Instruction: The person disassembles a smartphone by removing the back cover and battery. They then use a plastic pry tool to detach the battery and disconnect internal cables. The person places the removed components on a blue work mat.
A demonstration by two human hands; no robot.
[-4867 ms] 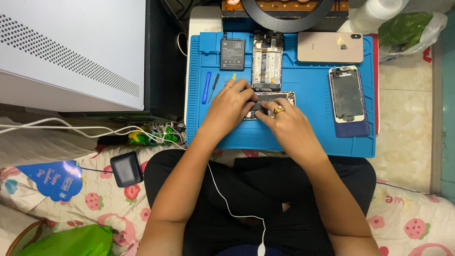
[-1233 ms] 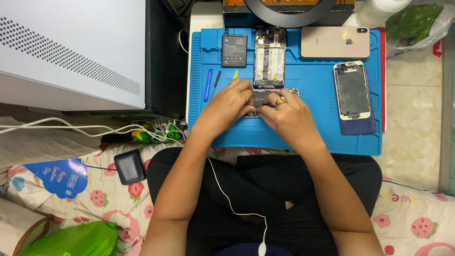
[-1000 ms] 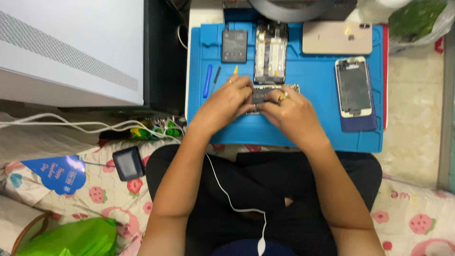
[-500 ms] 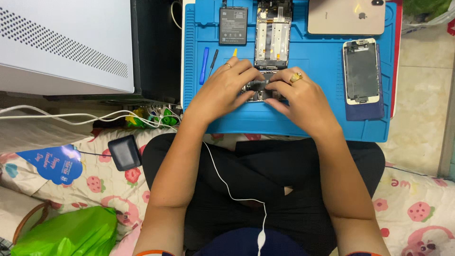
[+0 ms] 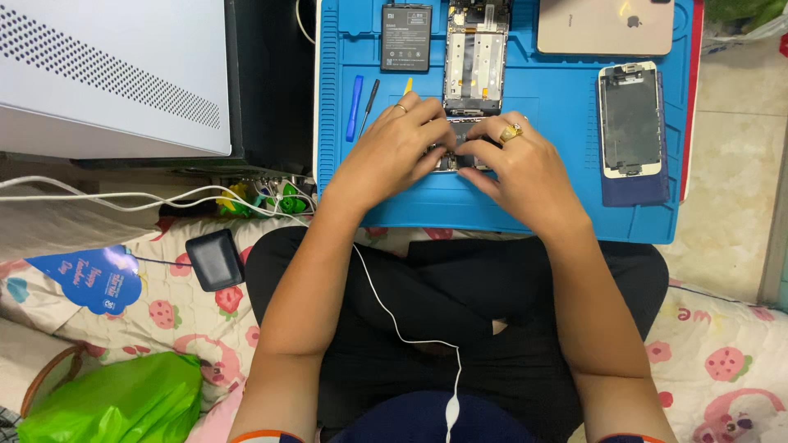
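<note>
On the blue repair mat (image 5: 525, 205), both hands are set close together over a small dark phone part (image 5: 461, 154) lying near the mat's middle, just below an opened phone frame (image 5: 476, 53). The left hand (image 5: 392, 148) is laid over the part's left side with fingers curled down onto it, a ring seen on one finger; the right hand (image 5: 519, 164) is pressed on from the right, fingers bent and fingertips (image 5: 480, 146) touching the part, a gold ring worn on it. Whether the part is pinched or only pressed cannot be told, as most of it is hidden by the fingers. Left of the left hand, a blue pry tool (image 5: 355, 107), a thin black screwdriver (image 5: 368, 107) and a small yellow pick (image 5: 408, 85) are laid on the mat. A black battery (image 5: 405, 38) is placed left of the frame near the top edge. A gold phone (image 5: 606, 26) is laid back-up at top right, and a detached screen with white bezel (image 5: 629, 120) is rested on a dark blue cloth (image 5: 634, 190) at the right. Crossed legs in black are seen below the mat, with a white earphone cable (image 5: 394, 320) run over them. A white perforated case (image 5: 111, 74) is seen at upper left, a green plastic bag (image 5: 115, 402) at lower left.
</note>
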